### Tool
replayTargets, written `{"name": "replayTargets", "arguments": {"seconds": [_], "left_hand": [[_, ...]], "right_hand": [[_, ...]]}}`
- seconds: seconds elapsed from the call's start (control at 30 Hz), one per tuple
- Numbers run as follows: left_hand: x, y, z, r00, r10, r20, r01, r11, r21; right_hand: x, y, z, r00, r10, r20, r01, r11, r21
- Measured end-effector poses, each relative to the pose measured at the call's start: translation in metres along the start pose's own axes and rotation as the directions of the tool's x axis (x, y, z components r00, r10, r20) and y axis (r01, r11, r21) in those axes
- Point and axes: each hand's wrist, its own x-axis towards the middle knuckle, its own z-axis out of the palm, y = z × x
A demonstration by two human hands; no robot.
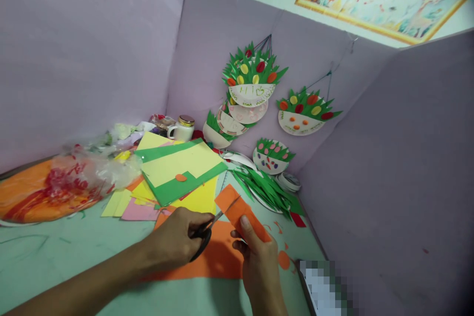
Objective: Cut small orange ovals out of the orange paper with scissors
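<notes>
My left hand [177, 234] is closed around the dark handles of a pair of scissors [202, 242]. The scissor blades reach across an orange paper strip [235, 207] near its far end, where a dark line crosses it. My right hand [259, 261] pinches the near part of that strip, thumb on top and fingers curled beneath. Below both hands, a larger orange sheet [218, 261] lies on the table. An orange paper circle [284, 259] and small orange scraps lie right of my right hand.
Green and yellow sheets [177, 163] are stacked ahead, beside a plastic bag [99, 173] and a lidded white mug [183, 131]. Green paper leaves [262, 190] pile at the right. Paper-plate baskets of paper flowers [252, 94] hang on the purple wall. A blurred-out object [322, 286] sits at the near right.
</notes>
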Motion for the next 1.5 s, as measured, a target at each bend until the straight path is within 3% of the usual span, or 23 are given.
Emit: {"name": "replayTargets", "arguments": {"seconds": [0.1,0.4,0.7,0.97,1.03,1.13,1.3,1.37,1.43,1.5], "left_hand": [[0.002,-0.003,0.0,1.0,-0.03,0.002,0.03,0.999,-0.027],[0.015,-0.019,0.006,0.946,-0.324,0.025,0.318,0.908,-0.272],[0.014,-0.02,0.01,0.925,-0.379,0.038,0.373,0.88,-0.296],[0.013,-0.012,0.007,0.914,-0.405,0.03,0.392,0.859,-0.33],[0.01,-0.003,-0.001,0.92,-0.391,0.03,0.375,0.855,-0.357],[0.005,0.008,-0.014,0.95,-0.311,-0.007,0.278,0.859,-0.43],[0.002,0.016,-0.03,0.943,-0.265,-0.201,0.119,0.833,-0.541],[0.002,0.017,-0.032,0.937,-0.265,-0.229,0.102,0.831,-0.546],[0.002,0.018,-0.032,0.94,-0.256,-0.227,0.094,0.832,-0.547],[0.001,0.018,-0.031,0.944,-0.25,-0.214,0.097,0.833,-0.544]], "right_hand": [[0.002,0.003,-0.001,1.0,0.007,0.001,-0.007,1.0,-0.02],[0.016,0.019,-0.005,0.984,0.171,-0.054,-0.173,0.984,-0.051],[0.027,0.008,-0.013,0.982,0.168,-0.087,-0.187,0.935,-0.303],[0.038,-0.004,-0.037,0.997,0.047,-0.057,-0.071,0.824,-0.562],[0.04,-0.011,-0.043,0.993,-0.071,-0.095,-0.006,0.773,-0.634],[0.04,-0.016,-0.044,0.967,-0.254,-0.023,0.127,0.557,-0.82],[0.025,0.001,-0.005,0.969,-0.122,0.214,0.246,0.45,-0.858],[0.017,0.01,0.017,0.968,-0.111,0.226,0.252,0.392,-0.885],[0.011,0.017,0.033,0.963,-0.109,0.245,0.263,0.201,-0.944],[0.01,0.022,0.043,0.964,-0.111,0.243,0.259,0.174,-0.95]]}}
